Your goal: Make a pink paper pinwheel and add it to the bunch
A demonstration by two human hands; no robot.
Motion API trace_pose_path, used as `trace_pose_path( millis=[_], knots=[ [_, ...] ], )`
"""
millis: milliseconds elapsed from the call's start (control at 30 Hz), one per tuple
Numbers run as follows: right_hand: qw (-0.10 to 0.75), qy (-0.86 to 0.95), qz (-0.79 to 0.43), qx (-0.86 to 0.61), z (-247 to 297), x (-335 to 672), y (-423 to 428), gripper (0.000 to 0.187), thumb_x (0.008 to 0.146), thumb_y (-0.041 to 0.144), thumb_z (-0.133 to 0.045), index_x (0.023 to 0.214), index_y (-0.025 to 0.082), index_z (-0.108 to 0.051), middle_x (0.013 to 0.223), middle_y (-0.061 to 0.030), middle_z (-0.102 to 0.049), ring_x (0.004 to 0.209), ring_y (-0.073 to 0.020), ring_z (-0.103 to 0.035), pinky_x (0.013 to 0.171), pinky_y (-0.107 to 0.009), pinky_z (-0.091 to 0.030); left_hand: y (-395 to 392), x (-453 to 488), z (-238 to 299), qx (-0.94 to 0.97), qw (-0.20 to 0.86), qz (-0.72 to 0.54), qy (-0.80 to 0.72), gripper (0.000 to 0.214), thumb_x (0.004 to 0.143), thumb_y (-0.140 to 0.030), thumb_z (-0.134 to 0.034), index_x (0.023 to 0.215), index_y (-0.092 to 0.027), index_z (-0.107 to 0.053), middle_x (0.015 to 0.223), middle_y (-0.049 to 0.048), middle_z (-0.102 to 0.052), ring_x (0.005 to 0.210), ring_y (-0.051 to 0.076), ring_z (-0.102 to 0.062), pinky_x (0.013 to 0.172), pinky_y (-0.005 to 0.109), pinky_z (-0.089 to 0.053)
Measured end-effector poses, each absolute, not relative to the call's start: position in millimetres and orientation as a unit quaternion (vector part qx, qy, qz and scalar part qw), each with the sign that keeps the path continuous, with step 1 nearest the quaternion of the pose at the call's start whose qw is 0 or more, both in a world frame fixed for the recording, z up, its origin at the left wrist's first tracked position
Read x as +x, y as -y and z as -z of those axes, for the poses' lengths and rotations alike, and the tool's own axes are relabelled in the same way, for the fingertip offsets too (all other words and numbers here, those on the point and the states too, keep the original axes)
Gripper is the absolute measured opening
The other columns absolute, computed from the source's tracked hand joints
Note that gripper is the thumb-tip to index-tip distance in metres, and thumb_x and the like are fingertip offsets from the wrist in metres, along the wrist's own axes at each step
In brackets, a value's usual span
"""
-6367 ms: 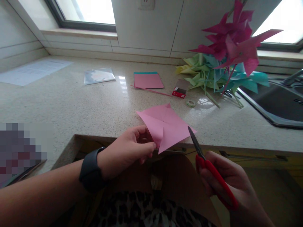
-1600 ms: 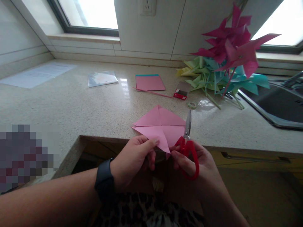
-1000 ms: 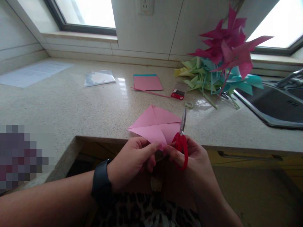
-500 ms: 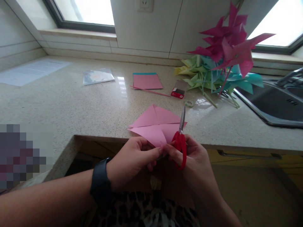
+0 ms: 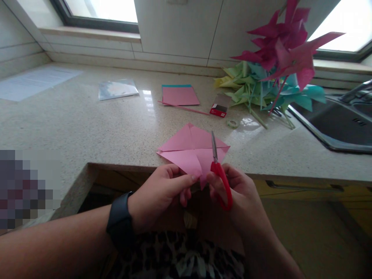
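Over the front edge of the speckled cream stone counter [image 5: 116, 128], a pink paper square [image 5: 181, 157] lies with its near corner hanging past the rim. Slits run inward from its corners toward the middle, and 1 near flap curls. The left hand [image 5: 162, 184], wearing a dark wide-banded watch [image 5: 120, 217] at the wrist, pinches that flap between thumb and fingers. The right hand [image 5: 240, 193] is curled around red-handled metal scissors [image 5: 223, 184], their blades pointing away, close together, in front of the paper's right part. Its thumb is just beside the near corner; whether they touch cannot be told.

Farther back, a thin pink stick [image 5: 188, 109] lies by a stack of pink and teal paper sheets [image 5: 181, 95]. To its right are a small red box [image 5: 218, 112] and a pale green tape roll [image 5: 233, 123]. Behind them, magenta, green, yellow and turquoise paper pinwheels [image 5: 295, 62] stand beside a dark metal sink [image 5: 322, 120].
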State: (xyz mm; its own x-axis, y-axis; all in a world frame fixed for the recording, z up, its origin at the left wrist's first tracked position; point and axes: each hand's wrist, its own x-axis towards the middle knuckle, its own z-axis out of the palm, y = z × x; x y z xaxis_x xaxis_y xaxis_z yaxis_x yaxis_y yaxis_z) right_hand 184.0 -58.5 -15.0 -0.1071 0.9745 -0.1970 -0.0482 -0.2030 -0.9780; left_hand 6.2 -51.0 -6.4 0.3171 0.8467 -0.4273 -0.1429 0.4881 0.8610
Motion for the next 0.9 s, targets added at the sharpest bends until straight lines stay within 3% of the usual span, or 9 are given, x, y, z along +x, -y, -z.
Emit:
trace_pose_path(
  millis=[233, 433, 900],
  knots=[
    [0.339, 0.465, -0.684, -0.449, 25.7, 216.3, 69.0, 0.043, 0.079, 0.051, -0.078, 0.070, 0.020, -0.049, 0.052, 0.0087, -0.042, 0.040, -0.0037, -0.032, 0.038, -0.017, -0.022, 50.0, 5.9, 3.6, 0.351, 0.715, -0.361, -0.484, 0.032, 0.080, -0.039, -0.076, 0.069, -0.014, -0.059, 0.056, -0.0023, -0.059, 0.044, 0.006, -0.048, 0.042, 0.017, -0.029],
    [0.286, 0.424, -0.724, -0.463, 21.5, 227.1, 85.1, 0.046, 0.072, 0.050, -0.082, 0.067, 0.021, -0.047, 0.053, 0.0080, -0.040, 0.042, -0.0040, -0.028, 0.040, -0.019, -0.019, 50.2, 5.6, 3.4, 0.349, 0.715, -0.368, -0.482, 0.029, 0.082, -0.038, -0.074, 0.072, -0.014, -0.061, 0.057, -0.0025, -0.059, 0.044, 0.005, -0.048, 0.042, 0.017, -0.029],
    [0.286, 0.417, -0.715, -0.482, 17.1, 225.0, 87.5, 0.047, 0.069, 0.049, -0.083, 0.065, 0.020, -0.046, 0.054, 0.0078, -0.039, 0.044, -0.0043, -0.026, 0.041, -0.019, -0.016, 49.4, 4.9, 3.6, 0.345, 0.717, -0.370, -0.480, 0.029, 0.081, -0.036, -0.076, 0.071, -0.014, -0.059, 0.057, -0.0027, -0.059, 0.046, 0.005, -0.048, 0.043, 0.017, -0.029]
  ],
)
